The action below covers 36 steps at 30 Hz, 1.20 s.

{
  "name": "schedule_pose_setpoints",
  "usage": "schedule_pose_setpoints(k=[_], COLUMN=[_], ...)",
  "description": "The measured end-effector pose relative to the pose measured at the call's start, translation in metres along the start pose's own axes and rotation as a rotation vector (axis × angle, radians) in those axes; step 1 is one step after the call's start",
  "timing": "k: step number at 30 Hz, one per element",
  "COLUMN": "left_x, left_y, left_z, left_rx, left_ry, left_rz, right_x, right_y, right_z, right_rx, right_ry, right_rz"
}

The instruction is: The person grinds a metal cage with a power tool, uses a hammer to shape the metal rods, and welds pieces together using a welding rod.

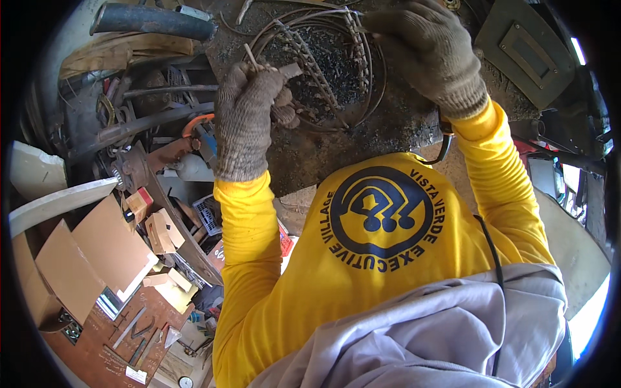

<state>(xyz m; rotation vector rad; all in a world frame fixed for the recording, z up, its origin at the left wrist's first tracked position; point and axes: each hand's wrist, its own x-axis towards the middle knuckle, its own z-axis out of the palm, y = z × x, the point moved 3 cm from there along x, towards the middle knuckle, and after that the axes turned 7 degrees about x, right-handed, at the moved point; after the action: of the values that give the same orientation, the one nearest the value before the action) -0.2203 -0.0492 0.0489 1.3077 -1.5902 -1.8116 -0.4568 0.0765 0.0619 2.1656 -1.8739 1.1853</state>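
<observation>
My left hand (pixel 246 123), in a grey-brown knitted glove, is closed at the left side of a ring of coiled wire (pixel 381 84). A thin pale rod (pixel 250 53) sticks up from its grip, and a small flat grey piece (pixel 291 70) shows by the fingers. My right hand (pixel 430 58), gloved alike, hovers over the ring's far right side. Its fingertips come together near the top of a notched metal strip (pixel 359 55); whatever they pinch is too small to name. A second notched strip (pixel 310 68) slants across the ring.
Dark grit (pixel 336 84) covers the worktable (pixel 304 155) inside the ring. A dark metal tube (pixel 152 21) lies far left, and a flat plate with a framed slot (pixel 527 55) far right. Cardboard (pixel 113 239), tools (pixel 142 330) and scrap crowd the lower left.
</observation>
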Motion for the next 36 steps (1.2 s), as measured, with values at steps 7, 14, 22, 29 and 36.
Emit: schedule_pose_setpoints(k=[7,14,22,29,36], left_x=[-0.002,0.004,0.005,0.004,0.005], left_y=[-0.013,-0.011,-0.015,-0.014,-0.012], left_z=[0.011,0.015,0.013,0.013,0.012], left_rx=[0.11,0.137,0.204,0.207,0.276], left_ry=[0.009,-0.022,0.007,0.004,0.044], left_rz=[-0.007,-0.028,0.018,0.009,0.074], right_x=[-0.046,-0.046,-0.019,-0.002,0.003], right_y=[-0.011,-0.016,-0.025,-0.027,-0.032], right_z=[0.022,0.04,0.051,0.059,0.043], right_rx=[0.14,0.217,0.136,0.014,-0.11], right_ry=[0.069,0.076,-0.051,-0.049,-0.136], right_rz=[0.106,0.008,-0.072,-0.195,-0.183])
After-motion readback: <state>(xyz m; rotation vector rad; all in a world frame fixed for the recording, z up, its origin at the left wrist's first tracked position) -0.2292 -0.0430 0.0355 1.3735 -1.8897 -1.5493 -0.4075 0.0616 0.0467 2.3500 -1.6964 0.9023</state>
